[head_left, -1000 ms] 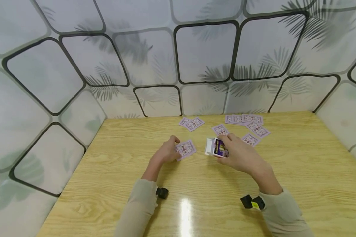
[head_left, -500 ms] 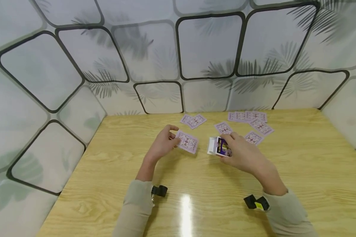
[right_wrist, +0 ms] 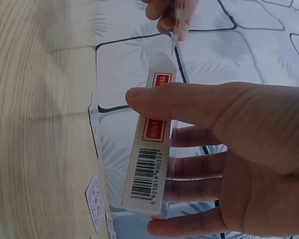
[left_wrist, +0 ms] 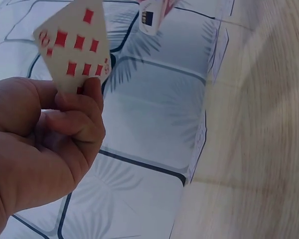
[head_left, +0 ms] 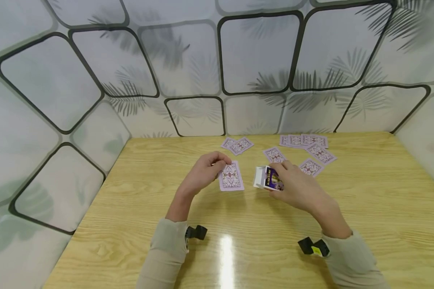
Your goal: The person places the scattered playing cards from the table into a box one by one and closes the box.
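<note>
Head view: your left hand (head_left: 203, 173) pinches the card (head_left: 232, 178) above the table (head_left: 144, 168), near the box (head_left: 273, 179) your right hand (head_left: 299, 188) grips. The card is likely light, springy, slick: take its edge. The box probably crushes: hold its narrow sides.

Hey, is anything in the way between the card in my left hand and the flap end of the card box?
Nothing separate that I can see: just a gap between the held card and the box. The box's own white flap sticks out toward it and might need dodging. The loose cards lie farther back.
</note>
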Available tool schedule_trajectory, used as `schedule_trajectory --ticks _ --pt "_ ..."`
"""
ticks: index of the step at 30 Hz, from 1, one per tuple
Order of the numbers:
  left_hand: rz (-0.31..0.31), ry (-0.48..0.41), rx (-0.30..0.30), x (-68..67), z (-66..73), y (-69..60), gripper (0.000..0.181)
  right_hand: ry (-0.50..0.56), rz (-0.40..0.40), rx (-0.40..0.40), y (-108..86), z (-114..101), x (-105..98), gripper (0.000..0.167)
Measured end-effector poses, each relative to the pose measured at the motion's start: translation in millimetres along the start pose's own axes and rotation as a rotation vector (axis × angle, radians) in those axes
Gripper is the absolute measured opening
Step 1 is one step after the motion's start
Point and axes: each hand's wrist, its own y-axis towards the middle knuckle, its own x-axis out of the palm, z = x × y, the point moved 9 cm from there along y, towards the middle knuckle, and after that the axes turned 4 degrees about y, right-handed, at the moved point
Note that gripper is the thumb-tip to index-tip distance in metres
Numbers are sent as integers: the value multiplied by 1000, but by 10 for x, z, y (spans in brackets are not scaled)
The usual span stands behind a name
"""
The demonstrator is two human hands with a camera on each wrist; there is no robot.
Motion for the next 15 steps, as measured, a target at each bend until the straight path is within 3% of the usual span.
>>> schedule_trajectory --ticks 8,15 --pt "2 -106 26 42 100 -12 17 6 -1 8 -7 5 -1 74" --pt "7 -171 7 109 139 -30 19 12 0 8 -3 4 -12 74"
